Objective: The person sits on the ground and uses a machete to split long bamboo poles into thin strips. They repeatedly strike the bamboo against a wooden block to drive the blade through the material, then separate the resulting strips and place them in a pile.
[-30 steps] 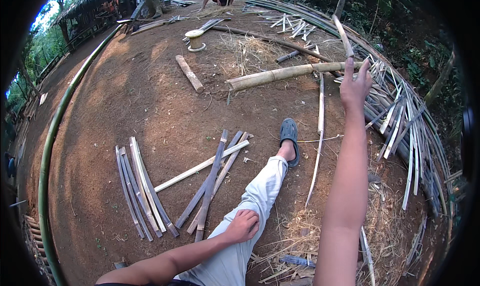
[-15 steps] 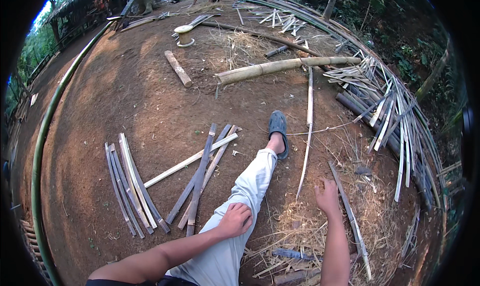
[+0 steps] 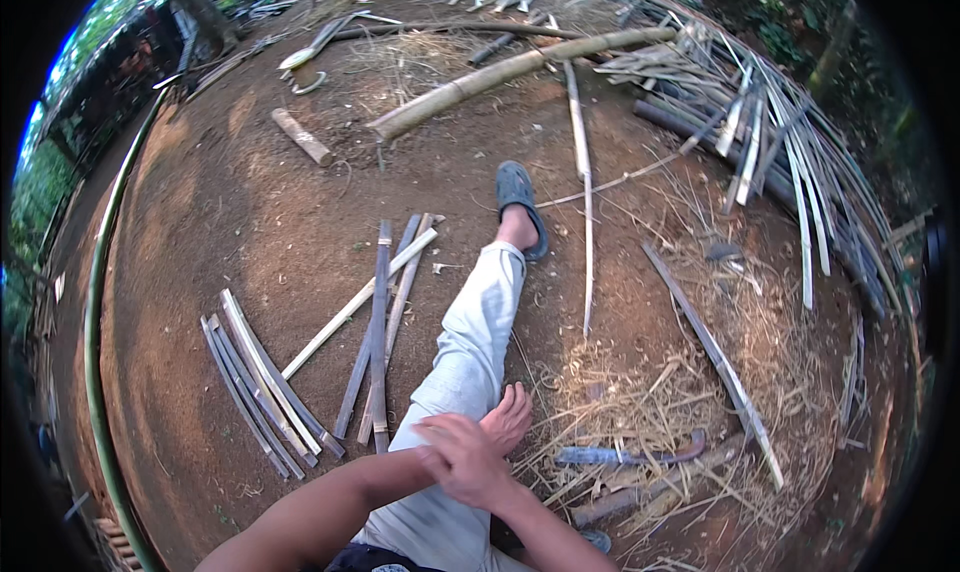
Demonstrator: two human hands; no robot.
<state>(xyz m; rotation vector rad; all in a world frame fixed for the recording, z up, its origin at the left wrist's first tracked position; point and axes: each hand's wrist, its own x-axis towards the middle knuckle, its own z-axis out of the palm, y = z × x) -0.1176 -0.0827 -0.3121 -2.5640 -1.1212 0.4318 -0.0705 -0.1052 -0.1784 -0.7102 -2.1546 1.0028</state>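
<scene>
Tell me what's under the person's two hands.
The right hand lies over the left hand, above the pale trouser leg, beside a bare foot. Whether anything lies between them is hidden.

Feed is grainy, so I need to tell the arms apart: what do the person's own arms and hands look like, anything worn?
Both forearms are bare, with no sleeves, gloves, watch or rings visible on the left hand or right hand.

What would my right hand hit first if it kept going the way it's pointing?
The right hand points left across the lap and already overlaps the left hand; that comes first. Beyond lies the trouser leg, though depth is unclear.
</scene>
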